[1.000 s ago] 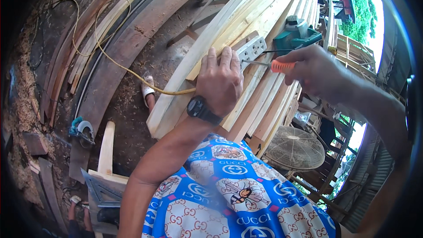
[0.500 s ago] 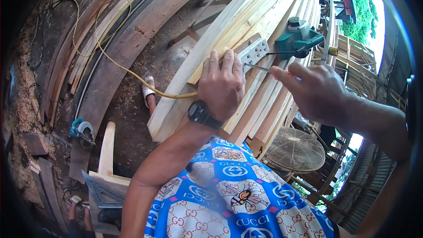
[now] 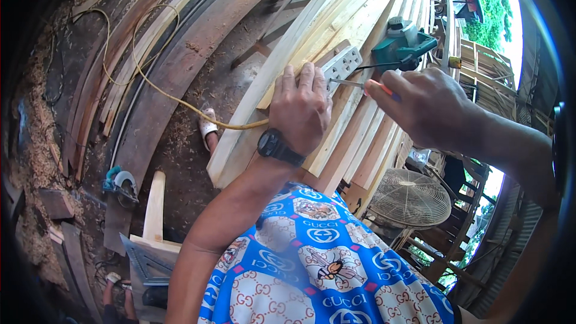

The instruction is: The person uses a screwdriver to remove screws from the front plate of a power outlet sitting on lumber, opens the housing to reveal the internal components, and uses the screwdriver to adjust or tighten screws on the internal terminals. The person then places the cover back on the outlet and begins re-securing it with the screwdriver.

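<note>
A white power strip (image 3: 345,65) lies on the pale boards. Across its near end my left hand (image 3: 300,111) is closed, back upward, holding it down; the thumb and the covered end are hidden. A yellow cord (image 3: 240,126) runs out from the left side of that hand. In my right hand (image 3: 426,105) is a screwdriver (image 3: 349,83) with an orange handle, gripped in curled fingers. Its shaft points left, and the tip meets the side of the strip close to my left fingers. A dark cable links the strip's far end toward a green power tool (image 3: 399,48).
Stacked boards (image 3: 336,150) run away from me. A caged fan (image 3: 409,198) stands at the right. Down left are a teal circular saw (image 3: 120,183), a set square (image 3: 147,264) and long planks (image 3: 165,87). A foot in a white clog (image 3: 207,121) shows beside the boards.
The view has shifted slightly. Both hands keep their hold on the strip and the screwdriver; the right hand and the screwdriver sit a little closer to the left hand.
</note>
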`<action>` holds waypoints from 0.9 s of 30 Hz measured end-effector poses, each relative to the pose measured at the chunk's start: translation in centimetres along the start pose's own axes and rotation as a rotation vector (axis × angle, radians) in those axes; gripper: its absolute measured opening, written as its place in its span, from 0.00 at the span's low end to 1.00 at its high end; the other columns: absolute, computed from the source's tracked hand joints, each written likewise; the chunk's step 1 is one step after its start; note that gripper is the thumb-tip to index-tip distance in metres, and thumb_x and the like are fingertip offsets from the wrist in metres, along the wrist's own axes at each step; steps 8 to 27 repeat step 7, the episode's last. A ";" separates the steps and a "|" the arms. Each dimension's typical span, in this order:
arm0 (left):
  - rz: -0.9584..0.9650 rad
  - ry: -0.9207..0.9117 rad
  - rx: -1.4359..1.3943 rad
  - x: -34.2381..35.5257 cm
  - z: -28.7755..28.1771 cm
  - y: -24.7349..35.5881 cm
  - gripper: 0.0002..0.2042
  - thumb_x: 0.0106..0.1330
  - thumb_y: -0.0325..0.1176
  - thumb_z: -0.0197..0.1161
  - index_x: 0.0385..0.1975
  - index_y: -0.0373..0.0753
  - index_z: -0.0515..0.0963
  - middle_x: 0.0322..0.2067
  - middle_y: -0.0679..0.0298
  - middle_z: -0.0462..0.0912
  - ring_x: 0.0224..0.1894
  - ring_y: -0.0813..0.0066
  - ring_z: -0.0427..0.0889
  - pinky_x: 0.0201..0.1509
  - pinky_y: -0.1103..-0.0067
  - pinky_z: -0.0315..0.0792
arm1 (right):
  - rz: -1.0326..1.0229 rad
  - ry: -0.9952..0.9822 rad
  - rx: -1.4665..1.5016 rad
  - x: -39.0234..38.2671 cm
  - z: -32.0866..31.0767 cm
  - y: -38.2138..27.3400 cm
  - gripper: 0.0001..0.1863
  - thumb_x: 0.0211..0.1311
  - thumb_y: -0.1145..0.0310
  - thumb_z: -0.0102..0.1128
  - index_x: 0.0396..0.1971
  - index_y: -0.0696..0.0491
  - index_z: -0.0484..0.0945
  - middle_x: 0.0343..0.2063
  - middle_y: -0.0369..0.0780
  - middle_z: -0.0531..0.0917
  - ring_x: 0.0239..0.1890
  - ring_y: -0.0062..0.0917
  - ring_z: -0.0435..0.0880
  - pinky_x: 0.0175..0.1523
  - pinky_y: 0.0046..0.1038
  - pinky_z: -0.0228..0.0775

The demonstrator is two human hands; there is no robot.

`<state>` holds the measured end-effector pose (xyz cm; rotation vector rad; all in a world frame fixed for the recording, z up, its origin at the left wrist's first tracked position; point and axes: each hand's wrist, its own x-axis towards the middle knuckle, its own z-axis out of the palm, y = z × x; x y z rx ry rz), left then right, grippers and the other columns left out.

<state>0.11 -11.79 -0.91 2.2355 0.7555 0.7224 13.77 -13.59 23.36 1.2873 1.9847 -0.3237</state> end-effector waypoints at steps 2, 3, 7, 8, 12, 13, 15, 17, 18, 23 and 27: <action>0.013 -0.011 0.015 0.0 0.0 0.4 0.28 0.60 0.38 0.79 0.61 0.36 0.83 0.61 0.54 0.86 0.63 0.45 0.84 0.69 0.58 0.78 | 0.175 0.110 0.353 -0.4 2.3 -0.2 0.16 0.68 0.69 0.70 0.51 0.62 0.85 0.34 0.46 0.88 0.29 0.25 0.89 0.28 0.31 0.78; 0.020 -0.020 0.012 -0.2 0.4 0.3 0.28 0.60 0.38 0.79 0.61 0.36 0.83 0.61 0.54 0.86 0.63 0.45 0.84 0.69 0.58 0.78 | 0.537 -0.116 0.861 0.3 1.5 0.2 0.13 0.72 0.68 0.67 0.47 0.61 0.87 0.30 0.44 0.88 0.25 0.22 0.85 0.28 0.29 0.78; -0.012 -0.074 -0.017 0.8 0.6 -0.6 0.32 0.58 0.40 0.80 0.64 0.37 0.82 0.64 0.53 0.85 0.65 0.47 0.83 0.70 0.60 0.78 | 1.246 -0.225 1.832 1.4 2.4 4.4 0.25 0.76 0.55 0.67 0.62 0.57 0.82 0.35 0.44 0.89 0.19 0.19 0.80 0.22 0.27 0.74; -0.012 -0.074 -0.017 0.8 0.6 -0.6 0.32 0.58 0.40 0.80 0.64 0.37 0.82 0.64 0.53 0.85 0.65 0.47 0.83 0.70 0.60 0.78 | 1.246 -0.225 1.832 1.4 2.4 4.4 0.25 0.76 0.55 0.67 0.62 0.57 0.82 0.35 0.44 0.89 0.19 0.19 0.80 0.22 0.27 0.74; -0.012 -0.074 -0.017 0.8 0.6 -0.6 0.32 0.58 0.40 0.80 0.64 0.37 0.82 0.64 0.53 0.85 0.65 0.47 0.83 0.70 0.60 0.78 | 1.246 -0.225 1.832 1.4 2.4 4.4 0.25 0.76 0.55 0.67 0.62 0.57 0.82 0.35 0.44 0.89 0.19 0.19 0.80 0.22 0.27 0.74; -0.012 -0.074 -0.017 0.8 0.6 -0.6 0.32 0.58 0.40 0.80 0.64 0.37 0.82 0.64 0.53 0.85 0.65 0.47 0.83 0.70 0.60 0.78 | 1.246 -0.225 1.832 1.4 2.4 4.4 0.25 0.76 0.55 0.67 0.62 0.57 0.82 0.35 0.44 0.89 0.19 0.19 0.80 0.22 0.27 0.74; -0.012 -0.074 -0.017 0.8 0.6 -0.6 0.32 0.58 0.40 0.80 0.64 0.37 0.82 0.64 0.53 0.85 0.65 0.47 0.83 0.70 0.60 0.78 | 1.246 -0.225 1.832 1.4 2.4 4.4 0.25 0.76 0.55 0.67 0.62 0.57 0.82 0.35 0.44 0.89 0.19 0.19 0.80 0.22 0.27 0.74; -0.012 -0.074 -0.017 0.8 0.6 -0.6 0.32 0.58 0.40 0.80 0.64 0.37 0.82 0.64 0.53 0.85 0.65 0.47 0.83 0.70 0.60 0.78 | 1.246 -0.225 1.832 1.4 2.4 4.4 0.25 0.76 0.55 0.67 0.62 0.57 0.82 0.35 0.44 0.89 0.19 0.19 0.80 0.22 0.27 0.74; -0.012 -0.074 -0.017 0.8 0.6 -0.6 0.32 0.58 0.40 0.80 0.64 0.37 0.82 0.64 0.53 0.85 0.65 0.47 0.83 0.70 0.60 0.78 | 1.246 -0.225 1.832 1.4 2.4 4.4 0.25 0.76 0.55 0.67 0.62 0.57 0.82 0.35 0.44 0.89 0.19 0.19 0.80 0.22 0.27 0.74; -0.012 -0.074 -0.017 0.8 0.6 -0.6 0.32 0.58 0.40 0.80 0.64 0.37 0.82 0.64 0.53 0.85 0.65 0.47 0.83 0.70 0.60 0.78 | 1.246 -0.225 1.832 1.4 2.4 4.4 0.25 0.76 0.55 0.67 0.62 0.57 0.82 0.35 0.44 0.89 0.19 0.19 0.80 0.22 0.27 0.74; -0.012 -0.074 -0.017 0.8 0.6 -0.6 0.32 0.58 0.40 0.80 0.64 0.37 0.82 0.64 0.53 0.85 0.65 0.47 0.83 0.70 0.60 0.78 | 1.246 -0.225 1.832 1.4 2.4 4.4 0.25 0.76 0.55 0.67 0.62 0.57 0.82 0.35 0.44 0.89 0.19 0.19 0.80 0.22 0.27 0.74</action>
